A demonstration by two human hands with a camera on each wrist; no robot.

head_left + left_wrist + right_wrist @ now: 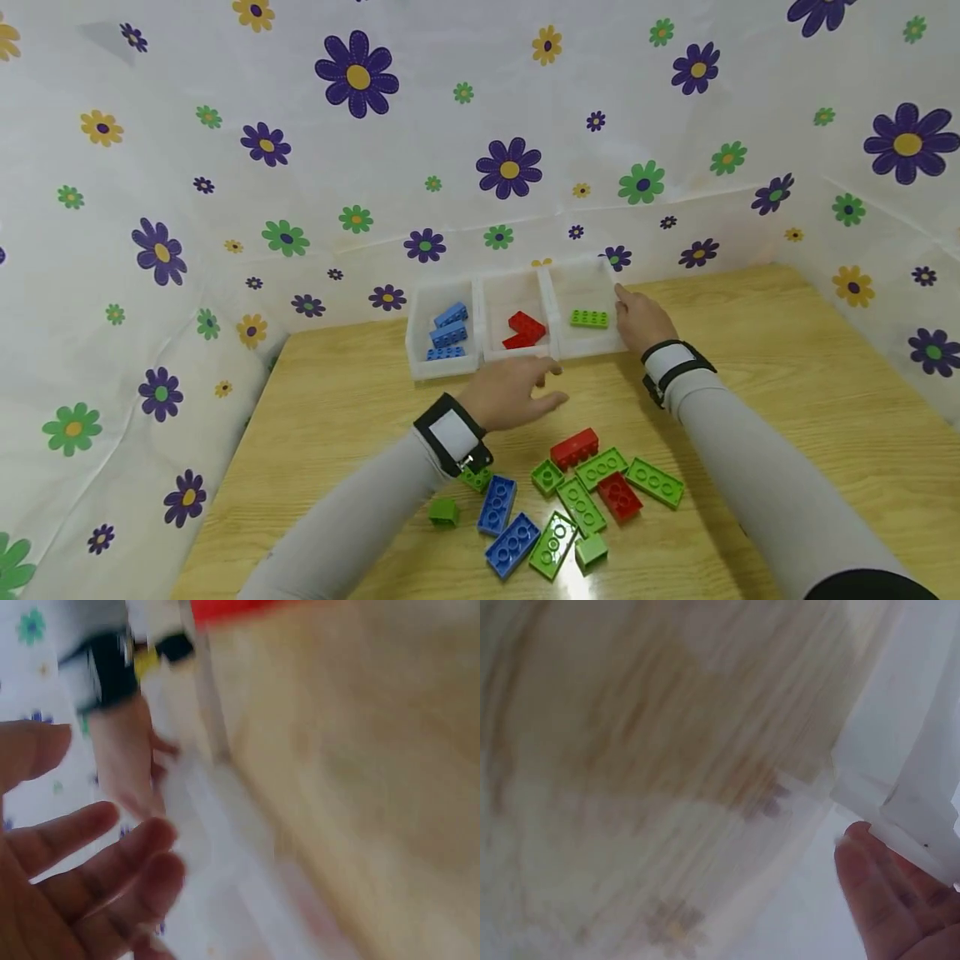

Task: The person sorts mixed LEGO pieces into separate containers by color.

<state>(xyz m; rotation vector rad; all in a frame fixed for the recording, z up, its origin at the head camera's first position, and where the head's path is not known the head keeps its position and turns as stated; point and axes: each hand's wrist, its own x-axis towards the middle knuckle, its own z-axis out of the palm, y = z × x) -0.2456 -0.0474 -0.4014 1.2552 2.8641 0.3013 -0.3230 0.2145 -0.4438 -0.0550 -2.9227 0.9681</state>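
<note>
My right hand [642, 320] is at the right side of a white translucent container [585, 287], its fingers [862, 874] against the outside of the wall in the right wrist view. A green brick [589, 319] lies inside. My left hand [510, 393] hovers over the table in front of the middle container [517, 354], fingers spread and loosely bent, holding nothing. Red bricks [527, 325] lie in that container, and blue bricks [450, 333] lie in the left container [411, 354]. The left wrist view is blurred but shows the empty left fingers [161, 881].
Loose bricks are scattered on the wooden table [337, 442] nearer me: several green bricks [581, 507], two blue bricks [512, 546] and red bricks [574, 448]. A flower-patterned sheet [450, 142] hangs behind the containers and along both sides.
</note>
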